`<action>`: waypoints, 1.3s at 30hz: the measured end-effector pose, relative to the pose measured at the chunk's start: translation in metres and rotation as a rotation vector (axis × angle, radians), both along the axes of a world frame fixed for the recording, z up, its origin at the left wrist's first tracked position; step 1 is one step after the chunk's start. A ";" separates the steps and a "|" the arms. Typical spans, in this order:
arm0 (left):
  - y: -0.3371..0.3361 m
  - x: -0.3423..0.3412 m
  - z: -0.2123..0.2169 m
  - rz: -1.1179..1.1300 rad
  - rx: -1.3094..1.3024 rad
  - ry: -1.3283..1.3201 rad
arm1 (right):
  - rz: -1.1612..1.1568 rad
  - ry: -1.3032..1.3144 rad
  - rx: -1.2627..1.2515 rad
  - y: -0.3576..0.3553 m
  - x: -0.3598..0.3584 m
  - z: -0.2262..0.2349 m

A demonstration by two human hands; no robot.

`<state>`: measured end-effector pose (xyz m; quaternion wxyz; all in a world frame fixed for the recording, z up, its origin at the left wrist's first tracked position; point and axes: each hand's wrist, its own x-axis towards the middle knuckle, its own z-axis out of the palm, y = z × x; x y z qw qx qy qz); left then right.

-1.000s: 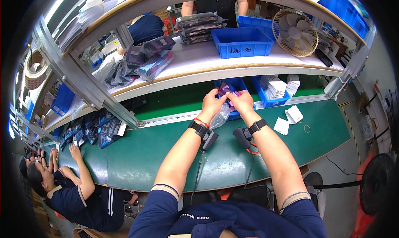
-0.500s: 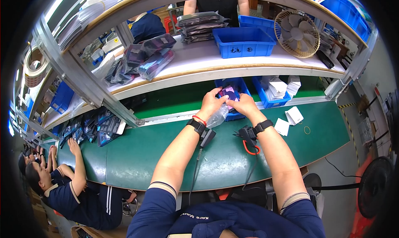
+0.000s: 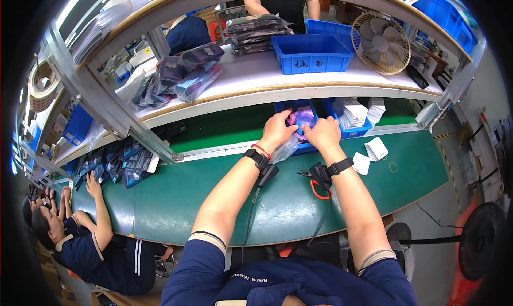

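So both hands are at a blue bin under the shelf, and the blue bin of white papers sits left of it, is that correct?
Not left: in the head view, the bin of white papers sits right of the blue bin where the left hand and right hand are.

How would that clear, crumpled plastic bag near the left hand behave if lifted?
The clear, crumpled plastic bag near the left hand is probably floppy, given its creases. It may be light, since its film looks thin, and perhaps slippery, judging by its sheen.
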<state>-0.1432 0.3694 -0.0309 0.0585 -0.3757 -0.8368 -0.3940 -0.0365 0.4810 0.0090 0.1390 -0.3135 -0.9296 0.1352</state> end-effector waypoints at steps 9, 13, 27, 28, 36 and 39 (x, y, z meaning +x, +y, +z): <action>-0.004 -0.015 -0.013 0.090 0.101 -0.210 | -0.009 -0.058 -0.019 -0.013 -0.017 -0.002; -0.002 -0.013 -0.012 -0.047 0.097 -0.278 | -0.060 -0.044 -0.219 0.007 -0.014 -0.001; -0.011 -0.007 0.006 -0.065 -0.219 -0.219 | 0.015 0.019 0.004 -0.005 -0.021 -0.016; -0.012 -0.006 0.005 -0.059 -0.160 -0.228 | -0.021 0.046 -0.123 0.001 -0.020 -0.014; -0.019 0.002 0.007 -0.061 -0.001 -0.261 | -0.124 0.231 -0.336 0.019 -0.005 -0.010; -0.029 0.002 0.006 -0.032 0.023 -0.323 | -0.128 0.214 -0.283 0.020 -0.005 -0.013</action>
